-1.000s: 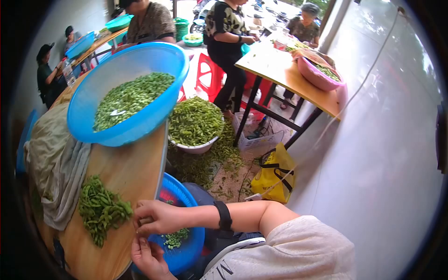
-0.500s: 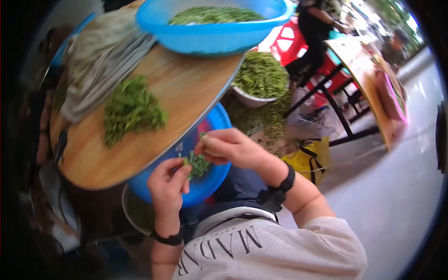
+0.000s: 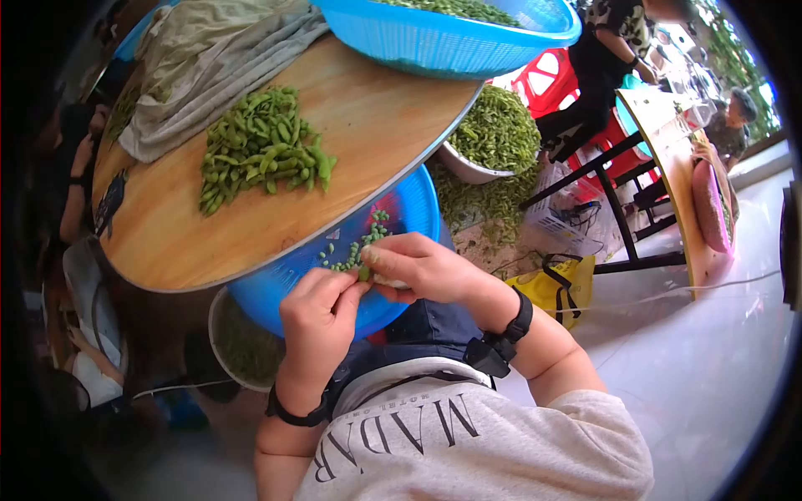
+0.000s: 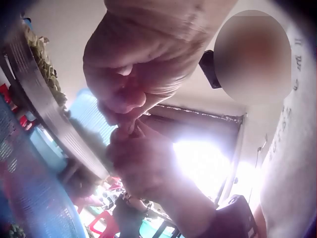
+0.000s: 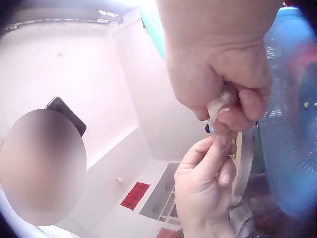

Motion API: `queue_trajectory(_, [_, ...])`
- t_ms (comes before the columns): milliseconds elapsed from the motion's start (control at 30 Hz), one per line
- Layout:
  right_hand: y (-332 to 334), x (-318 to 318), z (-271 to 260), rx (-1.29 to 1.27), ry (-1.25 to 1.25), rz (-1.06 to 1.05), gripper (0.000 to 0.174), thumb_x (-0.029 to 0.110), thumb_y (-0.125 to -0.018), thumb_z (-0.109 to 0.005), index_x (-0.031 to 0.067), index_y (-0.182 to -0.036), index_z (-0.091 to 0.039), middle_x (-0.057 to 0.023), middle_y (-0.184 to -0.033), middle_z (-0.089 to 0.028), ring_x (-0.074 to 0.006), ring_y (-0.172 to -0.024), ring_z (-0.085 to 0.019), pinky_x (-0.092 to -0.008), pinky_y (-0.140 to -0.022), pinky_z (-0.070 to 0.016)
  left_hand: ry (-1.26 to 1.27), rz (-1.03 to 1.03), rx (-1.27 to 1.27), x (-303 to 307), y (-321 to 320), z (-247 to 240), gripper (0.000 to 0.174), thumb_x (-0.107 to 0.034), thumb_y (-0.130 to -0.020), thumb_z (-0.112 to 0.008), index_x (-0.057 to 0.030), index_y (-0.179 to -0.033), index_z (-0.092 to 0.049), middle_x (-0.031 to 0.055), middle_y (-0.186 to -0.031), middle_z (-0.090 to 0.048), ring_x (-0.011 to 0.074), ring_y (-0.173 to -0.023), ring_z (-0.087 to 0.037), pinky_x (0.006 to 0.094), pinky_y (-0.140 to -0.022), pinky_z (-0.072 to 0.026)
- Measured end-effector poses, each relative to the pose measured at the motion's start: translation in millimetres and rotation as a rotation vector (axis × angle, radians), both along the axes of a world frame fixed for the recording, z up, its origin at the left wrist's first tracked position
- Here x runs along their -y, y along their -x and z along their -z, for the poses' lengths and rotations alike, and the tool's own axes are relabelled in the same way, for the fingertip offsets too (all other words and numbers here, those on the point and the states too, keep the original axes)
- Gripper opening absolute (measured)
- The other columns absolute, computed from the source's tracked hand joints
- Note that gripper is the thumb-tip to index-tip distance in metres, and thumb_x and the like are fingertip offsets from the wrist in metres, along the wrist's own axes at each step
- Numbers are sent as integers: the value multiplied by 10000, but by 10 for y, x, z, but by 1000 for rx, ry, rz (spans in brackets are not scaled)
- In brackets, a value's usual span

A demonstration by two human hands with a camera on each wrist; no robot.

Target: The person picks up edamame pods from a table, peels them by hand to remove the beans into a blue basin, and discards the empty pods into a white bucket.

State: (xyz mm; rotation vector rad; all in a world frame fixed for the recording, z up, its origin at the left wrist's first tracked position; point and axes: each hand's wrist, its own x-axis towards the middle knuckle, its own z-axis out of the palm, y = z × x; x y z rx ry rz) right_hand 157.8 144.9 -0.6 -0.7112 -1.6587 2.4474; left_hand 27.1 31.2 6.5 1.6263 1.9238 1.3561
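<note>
Over the blue basin [image 3: 426,209], my left hand [image 3: 322,313] and right hand [image 3: 426,269] meet fingertip to fingertip. Between them is a small green soybean pod [image 3: 364,273], pinched by the thumb and fingers of both. Within the curled fingers of the right hand [image 5: 223,74] shows something pale [image 5: 218,106]; what it is I cannot tell. Shelled green beans [image 3: 380,219] lie in the basin below. On the wooden table [image 3: 368,108] just beyond sits a pile of unshelled soybean pods [image 3: 263,146].
A large blue basket [image 3: 451,50] of shelled beans stands at the table's far edge, near a crumpled grey cloth [image 3: 209,75]. On the floor are a bowl heaped with pods [image 3: 493,125], a yellow bag [image 3: 560,284] and a white crate [image 3: 568,213]. Other people are around.
The head view has tilted downward, bringing the basin and shirt into view. My hands were apart half a second ago and have come together at the pod, over the basin.
</note>
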Motion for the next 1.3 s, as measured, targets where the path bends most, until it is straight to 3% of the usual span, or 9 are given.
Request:
queue_trajectory(200, [46, 68, 96, 13, -124, 56, 313, 271, -908, -485, -2, -792, -584, -13, -575, -511, -85, -496, -461, -237, -449, -378, -46, 15, -72, 12, 1, 76, 62, 91, -722, -623, 48, -756, -594, 93, -664, -570, 126, -510, -518, 236, -457, -401])
queue_trajectory(300, [47, 120, 182, -27, -248, 123, 308, 252, -899, -493, -16, -785, -590, -43, -564, -534, -104, -500, -494, -263, -462, -402, 75, -48, 77, 75, -33, 190, 95, 72, -717, -623, 24, -797, -607, 114, -695, -587, 202, -577, -569, 287, -517, -441])
queue_trajectory(433, [34, 198, 293, -107, -464, 257, 305, 221, -868, -525, -38, -714, -572, -177, -580, -556, -288, -519, -561, -360, -503, -437, 236, -103, 639, 90, -67, 297, 37, 19, -817, -575, 34, -813, -608, 41, -662, -556, 61, -446, -446, 184, -387, -303])
queue_trajectory(467, [13, 213, 407, -116, -644, 277, 309, 231, -889, -515, -28, -720, -528, -154, -561, -527, -243, -508, -541, -347, -493, -426, 248, -135, 796, 68, -81, 350, 47, 4, -825, -569, 39, -813, -597, 58, -663, -566, 73, -442, -447, 190, -407, -312])
queue_trajectory(600, [-66, 236, 468, -159, -672, 303, 297, 224, -850, -564, -20, -692, -507, -196, -587, -519, -370, -558, -527, -383, -506, -418, 319, 7, 1304, 36, 75, 514, 101, -82, -834, -593, 15, -843, -564, 43, -621, -525, 54, -407, -374, 181, -383, -271])
queue_trajectory(667, [-123, 231, 473, -153, -639, 243, 296, 227, -829, -593, -18, -691, -503, -197, -590, -517, -384, -567, -523, -388, -514, -420, 359, 13, 1290, 50, 55, 527, 113, -88, -831, -598, 19, -845, -565, 42, -617, -518, 53, -408, -373, 174, -383, -269])
queue_trajectory(833, [-245, 179, 397, -130, -740, 304, 266, 209, -769, -664, -14, -731, -523, -174, -664, -557, -332, -622, -560, -357, -550, -435, 349, 7, 1112, 32, 4, 610, 125, -81, -842, -567, 23, -901, -535, 54, -681, -546, 47, -398, -389, 160, -356, -285])
queue_trajectory(1000, [-256, 80, 388, -237, -472, 191, 209, 149, -751, -697, -5, -845, -591, -66, -721, -589, -110, -671, -556, -264, -588, -446, 404, -24, 1437, 18, -56, 433, 95, -61, -820, -584, 21, -856, -553, 74, -677, -562, 66, -405, -394, 171, -365, -278])
queue_trajectory(1300, [37, -21, 334, -129, -47, -22, 166, 141, -736, -691, 13, -779, -594, 22, -639, -552, -63, -588, -511, -228, -514, -411, 448, 152, 1880, 179, 156, 574, 48, -92, -826, -590, -45, -819, -585, 101, -688, -561, 73, -390, -361, 184, -367, -285])
